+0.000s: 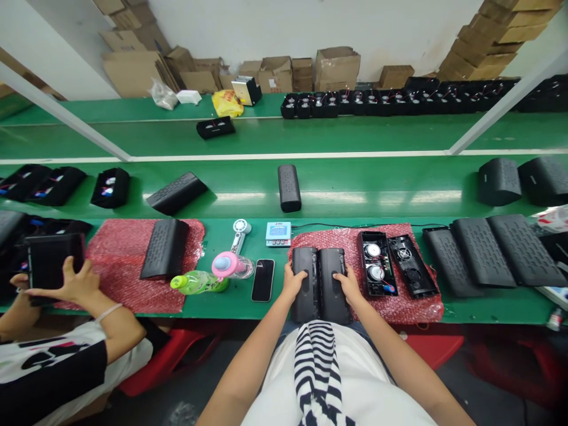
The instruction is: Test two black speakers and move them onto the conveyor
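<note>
A black speaker casing (pixel 320 278), made of two long halves side by side, stands on a sheet of red bubble wrap (pixel 426 305) at the bench's front edge. My left hand (pixel 293 283) grips its left half, fingers curled over the side. Gripping the right half is my right hand (pixel 348 285). Just right of the casing lie two open speaker halves (pixel 390 264) with round drivers and wires showing.
A phone (pixel 263 280), a pink fan (pixel 231 264), a green bottle (pixel 197 283) and a small meter (pixel 278 234) lie to my left. Grille covers (pixel 497 251) stack at right. A co-worker's hand (pixel 66 283) at left holds a black casing. More speakers ride the green belt (pixel 337 195).
</note>
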The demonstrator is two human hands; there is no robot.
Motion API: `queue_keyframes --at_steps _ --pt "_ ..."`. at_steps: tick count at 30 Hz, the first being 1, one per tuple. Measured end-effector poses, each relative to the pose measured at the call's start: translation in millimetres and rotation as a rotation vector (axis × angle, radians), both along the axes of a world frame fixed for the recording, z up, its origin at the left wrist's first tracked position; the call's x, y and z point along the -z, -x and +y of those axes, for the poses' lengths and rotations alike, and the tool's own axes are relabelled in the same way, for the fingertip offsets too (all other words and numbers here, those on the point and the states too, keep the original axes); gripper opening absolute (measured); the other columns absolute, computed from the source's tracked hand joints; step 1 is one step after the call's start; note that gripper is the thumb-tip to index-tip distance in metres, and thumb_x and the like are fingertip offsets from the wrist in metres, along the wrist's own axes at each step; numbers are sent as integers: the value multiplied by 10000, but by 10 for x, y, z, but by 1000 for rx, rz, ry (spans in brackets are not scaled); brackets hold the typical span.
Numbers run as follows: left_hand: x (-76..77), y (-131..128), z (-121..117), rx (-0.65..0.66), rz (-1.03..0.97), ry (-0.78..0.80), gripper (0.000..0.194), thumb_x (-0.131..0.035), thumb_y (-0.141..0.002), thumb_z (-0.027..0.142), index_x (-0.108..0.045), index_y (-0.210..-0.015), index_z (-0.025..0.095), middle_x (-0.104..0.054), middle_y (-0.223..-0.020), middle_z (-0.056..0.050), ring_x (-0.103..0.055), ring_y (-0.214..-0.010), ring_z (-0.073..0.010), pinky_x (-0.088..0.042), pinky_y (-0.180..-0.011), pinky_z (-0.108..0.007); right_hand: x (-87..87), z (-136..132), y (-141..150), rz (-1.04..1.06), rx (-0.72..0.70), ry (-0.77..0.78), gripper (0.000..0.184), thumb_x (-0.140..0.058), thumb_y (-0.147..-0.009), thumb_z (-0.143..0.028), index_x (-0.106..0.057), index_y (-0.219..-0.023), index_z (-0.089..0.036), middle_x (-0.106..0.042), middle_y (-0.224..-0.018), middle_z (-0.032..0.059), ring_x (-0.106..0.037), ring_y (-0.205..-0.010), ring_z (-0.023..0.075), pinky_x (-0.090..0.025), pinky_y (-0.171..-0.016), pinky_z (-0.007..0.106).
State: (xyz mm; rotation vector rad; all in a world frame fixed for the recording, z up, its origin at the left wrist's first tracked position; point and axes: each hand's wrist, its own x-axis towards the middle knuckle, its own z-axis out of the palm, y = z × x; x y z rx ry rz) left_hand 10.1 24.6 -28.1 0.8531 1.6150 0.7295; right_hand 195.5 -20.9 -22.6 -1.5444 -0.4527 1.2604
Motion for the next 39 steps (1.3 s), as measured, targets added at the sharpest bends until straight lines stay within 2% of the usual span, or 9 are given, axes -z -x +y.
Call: queue_keyframes --at_steps 6,10,19,24,28,35,39 --pt "0 -2 -9 -4 -6 -10 672 -661 -639 236 -371 -1244 208 -548 -1217 -99 -556 -1053 -208 -458 -889 -341 -7 5 4 6 -6 12 605 -629 -535 -296 -528 -1127 -219 -648 -993 41 -606 -844 251 -528 -689 362" --pt "23 -2 -21 -4 4 -21 676 -656 -642 233 -367 -1253 212 -542 -1224 -97 -539 -1080 -210 -442 -912 -349 12 7 -6 -4 -6 4 591 -632 -529 -297 -537 -1109 -228 -640 -1008 40 -587 -937 265 -521 -764 377" --pt "34 37 -33 13 -37 -15 759 -662 -639 236 -336 -1324 214 -496 -1308 -108 -517 -1126 -221 -429 -946 -358 29 0 -15 23 -36 9 679 -630 -541 -296 -484 -1203 -252 -608 -1103 37 -559 -1004 262 -476 -879 417" --pt "14 156 -141 117 -237 10 964 -673 -608 196 -182 -1432 284 -419 -1404 -72 -545 -1100 -211 -471 -901 -330 -32 -62 -113 114 -207 -29 772 -612 -530 -235 -433 -1280 -279 -569 -1196 31 -557 -994 260 -510 -793 386" --pt "-27 190 -206 154 -297 -9 1032 -654 -603 163 -93 -1454 317 -407 -1418 -50 -558 -1085 -206 -492 -862 -315 -75 -110 -180 80 -313 -67 853 -578 -510 -182 -381 -1335 -271 -551 -1230 33 -543 -1013 247 -509 -786 347" --pt "-64 144 -196 140 -240 17 1015 -601 -595 131 -95 -1457 311 -418 -1407 -54 -551 -1094 -215 -498 -839 -320 -76 -113 -164 58 -320 -26 910 -560 -520 -195 -294 -1385 -285 -502 -1291 23 -532 -1030 236 -506 -783 326" --pt "-31 140 -176 132 -194 30 1019 -616 -579 133 -121 -1454 296 -382 -1433 -62 -535 -1117 -230 -495 -851 -324 -88 -92 -140 46 -306 19 939 -550 -497 -194 -280 -1393 -273 -493 -1299 41 -560 -963 244 -520 -686 315"
